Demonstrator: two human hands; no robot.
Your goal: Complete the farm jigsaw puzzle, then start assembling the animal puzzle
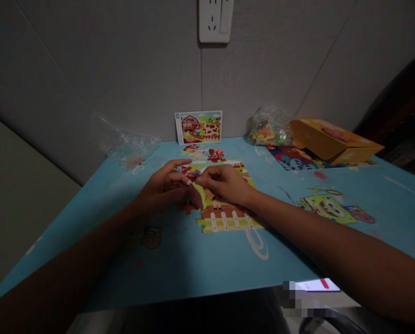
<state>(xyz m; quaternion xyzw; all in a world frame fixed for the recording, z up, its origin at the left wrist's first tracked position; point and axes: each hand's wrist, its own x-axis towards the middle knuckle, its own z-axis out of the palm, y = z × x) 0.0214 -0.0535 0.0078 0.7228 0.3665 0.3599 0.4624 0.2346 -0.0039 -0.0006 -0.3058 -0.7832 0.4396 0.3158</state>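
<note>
Puzzle piece (196,195): a dark-edged jigsaw piece with a green and brown face, tilted up on edge between the two hands at the middle of the table, just over the left side of the partly built jigsaw (228,219).
Right hand (224,183): curled, with its fingertips pinched on the top of the puzzle piece. It covers the middle of the jigsaw.
Left hand (162,188): fingers stretched to the right, meeting the right hand at the piece. I cannot tell whether it grips the piece or only steadies it.
Hidden or unclear: the dim light blurs the print on the piece. The jigsaw's left border is under the hands. Loose pieces (207,153) beyond the hands are too small to read. A flat object (318,284) at the near edge is partly pixelated.
Far edge: a reference card (198,127) leans on the wall. A clear plastic bag (127,141) lies far left. A bag of pieces (268,127) and an orange box (332,139) lie far right.
Open room: the blue table mat (193,264) is bare near the person and to the left. At right, only its printed cartoon (327,206) shows.
Cut off: both forearms leave the picture at the bottom.
</note>
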